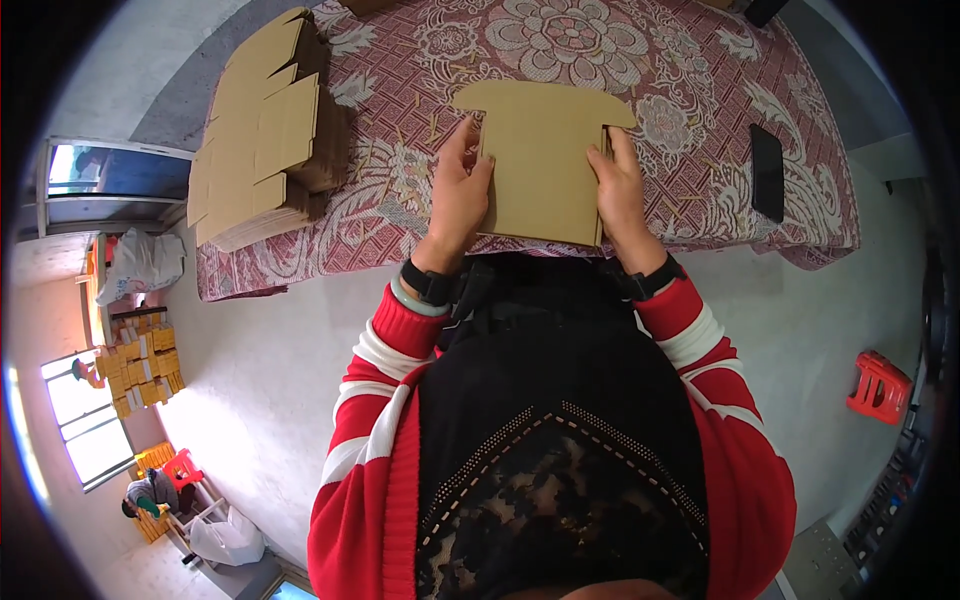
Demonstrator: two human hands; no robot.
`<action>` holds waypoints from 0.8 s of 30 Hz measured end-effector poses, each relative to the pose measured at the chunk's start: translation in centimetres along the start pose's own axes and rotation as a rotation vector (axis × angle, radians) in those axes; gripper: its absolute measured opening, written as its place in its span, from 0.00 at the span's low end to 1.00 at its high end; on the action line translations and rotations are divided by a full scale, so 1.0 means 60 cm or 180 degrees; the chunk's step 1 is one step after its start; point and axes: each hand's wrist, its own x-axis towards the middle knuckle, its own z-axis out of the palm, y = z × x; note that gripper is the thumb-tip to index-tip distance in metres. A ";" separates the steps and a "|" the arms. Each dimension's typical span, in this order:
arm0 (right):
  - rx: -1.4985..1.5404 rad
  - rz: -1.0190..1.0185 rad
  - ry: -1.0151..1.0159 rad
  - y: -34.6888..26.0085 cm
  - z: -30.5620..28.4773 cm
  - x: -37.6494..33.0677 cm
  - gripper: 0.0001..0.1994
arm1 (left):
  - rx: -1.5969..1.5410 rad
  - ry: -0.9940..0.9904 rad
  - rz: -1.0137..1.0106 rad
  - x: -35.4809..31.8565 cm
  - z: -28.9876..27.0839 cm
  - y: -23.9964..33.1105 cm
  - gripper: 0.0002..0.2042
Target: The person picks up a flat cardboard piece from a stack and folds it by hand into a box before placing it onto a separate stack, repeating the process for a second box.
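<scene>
A brown cardboard box (545, 170) lies at the table's near edge, its wide lid flap with rounded corners spread toward the far side. My left hand (461, 190) grips the box's left side, thumb on the top and fingers along the outer edge. On the opposite side my right hand (620, 188) holds the right edge the same way, its thumb pressed on the cardboard near the flap. Whether the box holds anything inside cannot be seen.
A tall stack of flat cardboard blanks (265, 130) stands at the table's left. A black phone (767, 173) lies at the right on the patterned tablecloth (690, 215), among scattered cardboard scraps. A red stool (880, 387) stands on the floor at right. Another person (150, 492) is far off at lower left.
</scene>
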 end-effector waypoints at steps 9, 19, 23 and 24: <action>0.1311 0.0809 -0.0091 -0.015 -0.004 -0.013 0.24 | -0.0845 -0.0869 -0.0700 0.027 -0.024 0.015 0.22; 0.1113 0.0245 -0.0076 -0.016 0.008 -0.050 0.33 | 0.0527 -0.0017 0.0547 0.013 -0.002 -0.027 0.20; -0.0096 -0.0089 -0.0238 -0.015 0.004 -0.040 0.36 | 0.0387 -0.0452 0.0724 0.016 -0.001 -0.009 0.19; -0.0402 -0.0202 -0.0271 -0.013 0.004 -0.038 0.37 | 0.0262 -0.0424 0.0731 0.015 0.000 -0.009 0.18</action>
